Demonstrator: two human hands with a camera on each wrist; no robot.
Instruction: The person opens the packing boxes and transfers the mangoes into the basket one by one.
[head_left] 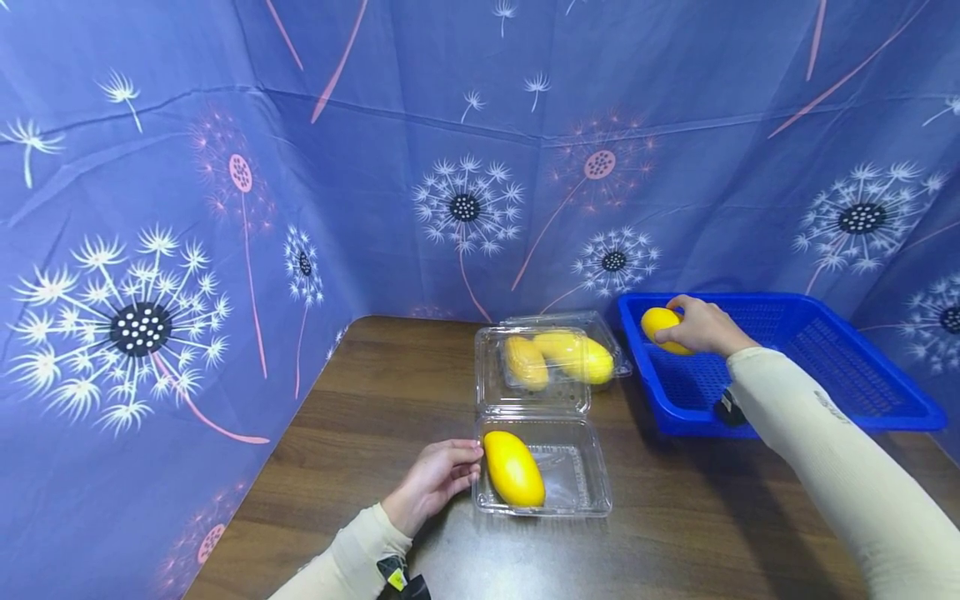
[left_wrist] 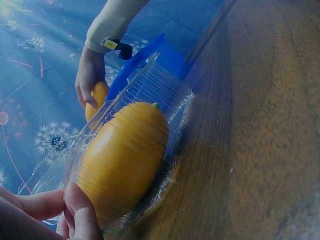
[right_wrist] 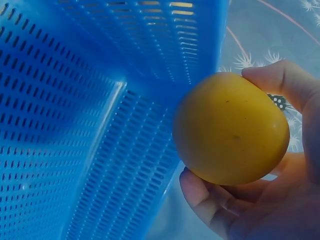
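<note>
An open clear plastic clamshell (head_left: pixel 577 477) lies on the wooden table, with one yellow mango (head_left: pixel 513 468) in its left side. My left hand (head_left: pixel 468 467) pinches the clamshell's left rim, thumb and finger (left_wrist: pixel 80 215) against the plastic beside that mango (left_wrist: pixel 125 155). My right hand (head_left: pixel 678 329) grips a second yellow mango (head_left: pixel 658 323) above the left end of a blue mesh basket (head_left: pixel 862 367). In the right wrist view this mango (right_wrist: pixel 230 127) sits between thumb and fingers (right_wrist: pixel 200 195), next to the basket wall (right_wrist: pixel 75 125).
Behind the open clamshell stands a closed clear clamshell (head_left: pixel 600 327) with two yellow mangoes (head_left: pixel 577 357) inside. Blue dandelion-print cloth (head_left: pixel 465 208) walls the table at the back and both sides. Bare brown tabletop (head_left: pixel 375 400) shows at left and front.
</note>
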